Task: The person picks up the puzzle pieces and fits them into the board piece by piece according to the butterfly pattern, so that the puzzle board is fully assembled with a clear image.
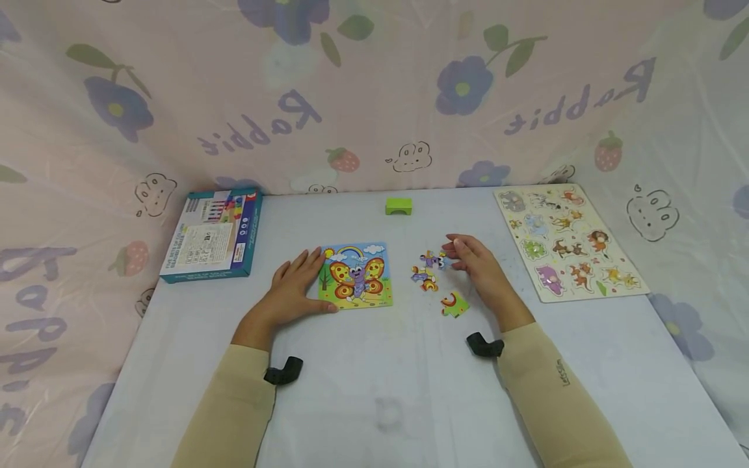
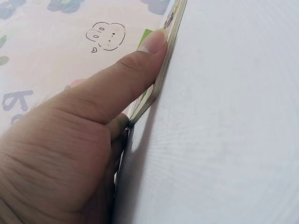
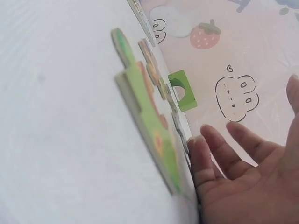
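Note:
A square butterfly puzzle board (image 1: 377,296) lies flat on the table. My left hand (image 1: 292,288) rests at its left side, fingers along the left edge and thumb on the lower left corner; in the left wrist view the left hand (image 2: 74,135) lays its thumb over the board's edge (image 2: 161,86). Loose puzzle pieces (image 1: 422,278) lie right of the board. Beside the upper ones is my right hand (image 1: 481,273), fingertips at a blue piece (image 1: 444,263); contact is unclear. The right wrist view has the right hand (image 3: 247,182) with loosely bent fingers, beyond a green piece (image 3: 149,121).
A green arch block (image 1: 398,207) stands at the back middle. On the back left lies a blue-edged box (image 1: 201,244), and on the right an animal puzzle board (image 1: 570,244). A patterned curtain (image 1: 374,97) hangs behind the table.

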`<action>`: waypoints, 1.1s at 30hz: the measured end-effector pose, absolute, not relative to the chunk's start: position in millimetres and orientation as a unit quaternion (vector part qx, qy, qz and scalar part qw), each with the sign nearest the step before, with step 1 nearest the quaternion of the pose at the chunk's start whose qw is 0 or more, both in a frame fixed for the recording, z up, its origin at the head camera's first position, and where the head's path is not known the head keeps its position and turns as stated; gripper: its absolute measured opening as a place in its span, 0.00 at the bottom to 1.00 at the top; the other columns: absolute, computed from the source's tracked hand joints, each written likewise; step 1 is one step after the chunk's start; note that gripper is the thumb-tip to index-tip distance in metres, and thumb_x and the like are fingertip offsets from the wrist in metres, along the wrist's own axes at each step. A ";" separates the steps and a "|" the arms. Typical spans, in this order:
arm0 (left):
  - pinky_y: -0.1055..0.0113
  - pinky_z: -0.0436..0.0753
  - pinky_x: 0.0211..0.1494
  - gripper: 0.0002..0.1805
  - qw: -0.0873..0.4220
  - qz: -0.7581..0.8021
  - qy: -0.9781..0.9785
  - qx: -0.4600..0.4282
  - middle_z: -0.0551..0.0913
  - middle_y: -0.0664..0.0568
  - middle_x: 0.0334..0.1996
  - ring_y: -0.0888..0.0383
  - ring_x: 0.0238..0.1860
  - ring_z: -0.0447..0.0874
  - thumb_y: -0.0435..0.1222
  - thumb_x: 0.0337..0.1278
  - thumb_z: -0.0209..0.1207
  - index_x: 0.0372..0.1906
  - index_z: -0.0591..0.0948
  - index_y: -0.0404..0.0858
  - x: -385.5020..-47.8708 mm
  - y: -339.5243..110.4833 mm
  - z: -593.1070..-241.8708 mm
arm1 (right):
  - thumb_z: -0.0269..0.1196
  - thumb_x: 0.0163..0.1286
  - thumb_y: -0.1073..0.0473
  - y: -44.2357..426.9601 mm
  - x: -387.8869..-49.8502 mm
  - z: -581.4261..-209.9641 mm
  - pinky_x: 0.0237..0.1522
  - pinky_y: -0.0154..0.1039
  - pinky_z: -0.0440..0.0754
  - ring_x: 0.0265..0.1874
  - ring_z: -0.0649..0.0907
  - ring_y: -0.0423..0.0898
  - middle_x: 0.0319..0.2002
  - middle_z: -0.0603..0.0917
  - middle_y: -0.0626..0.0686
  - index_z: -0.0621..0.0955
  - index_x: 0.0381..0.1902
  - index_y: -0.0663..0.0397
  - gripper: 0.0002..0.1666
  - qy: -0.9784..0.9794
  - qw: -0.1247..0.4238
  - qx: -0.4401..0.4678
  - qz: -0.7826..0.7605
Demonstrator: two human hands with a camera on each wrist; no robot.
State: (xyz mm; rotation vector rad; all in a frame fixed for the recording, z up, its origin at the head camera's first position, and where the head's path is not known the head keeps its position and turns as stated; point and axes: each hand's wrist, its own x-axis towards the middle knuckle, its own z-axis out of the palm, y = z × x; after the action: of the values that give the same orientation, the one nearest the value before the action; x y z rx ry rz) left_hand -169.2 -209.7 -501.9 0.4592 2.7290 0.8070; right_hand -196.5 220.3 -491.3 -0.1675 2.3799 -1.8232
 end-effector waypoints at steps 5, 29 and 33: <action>0.44 0.29 0.84 0.68 0.131 0.277 0.939 0.158 0.42 0.58 0.89 0.52 0.88 0.29 0.67 0.54 0.75 0.91 0.50 0.48 -168.9 -209.3 -500.5 | 0.54 0.89 0.45 222.5 -188.1 -486.4 0.57 0.40 0.81 0.63 0.81 0.58 0.69 0.81 0.59 0.73 0.79 0.60 0.32 0.803 0.065 -0.083 -0.587; 0.43 0.29 0.84 0.68 0.130 0.275 0.939 0.159 0.42 0.58 0.89 0.51 0.88 0.29 0.67 0.53 0.75 0.91 0.50 0.49 -169.5 -210.1 -501.4 | 0.75 0.69 0.68 249.2 -144.5 -476.4 0.69 0.63 0.69 0.66 0.74 0.61 0.61 0.78 0.55 0.88 0.51 0.51 0.15 0.885 0.134 -0.265 -0.357; 0.44 0.29 0.84 0.69 0.131 0.278 0.939 0.157 0.42 0.58 0.89 0.51 0.88 0.29 0.67 0.53 0.75 0.91 0.50 0.49 -169.3 -209.8 -500.7 | 0.76 0.67 0.70 244.4 -141.6 -472.3 0.60 0.57 0.77 0.54 0.78 0.54 0.51 0.81 0.49 0.85 0.44 0.50 0.14 0.897 0.132 -0.242 -0.346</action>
State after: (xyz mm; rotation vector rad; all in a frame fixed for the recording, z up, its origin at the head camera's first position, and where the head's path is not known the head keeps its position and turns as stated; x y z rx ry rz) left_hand -169.3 -209.8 -500.7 0.4554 2.7252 0.8068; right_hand -141.6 244.4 -472.3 -0.7021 2.6031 -1.0040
